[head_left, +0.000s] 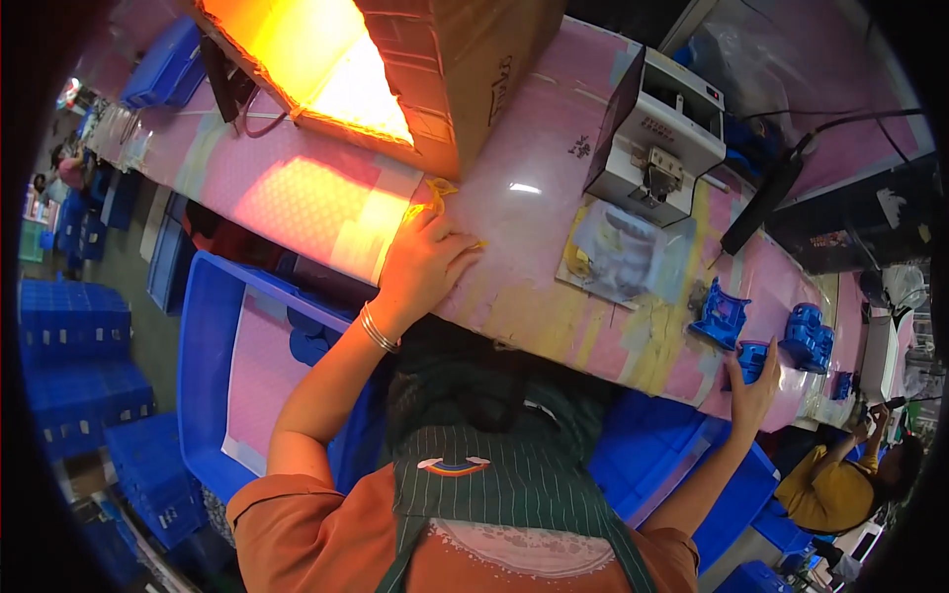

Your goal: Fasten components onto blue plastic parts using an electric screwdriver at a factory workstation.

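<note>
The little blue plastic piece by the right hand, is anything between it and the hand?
Nothing visible. The right hand already touches the blue plastic piece at the table edge; other blue parts sit beside it, not between.

A small yellow piece (435, 203) is pinned flat on the pink table; a blue plastic part (753, 358) is gripped at the table's edge.

My left hand (420, 262) is resting on the table (514, 287) just in front of the cardboard box (435, 69), and my right hand (756, 381) is sitting way over at the table's right edge, touching a small plastic part (753, 358). Two more parts (722, 314) are sitting beside it (one either side). The machine (657, 133) is standing between box and parts, with a plastic bag (623, 252) lying right in front of it. A crate (213, 346) is sitting below the table, on my left.
</note>
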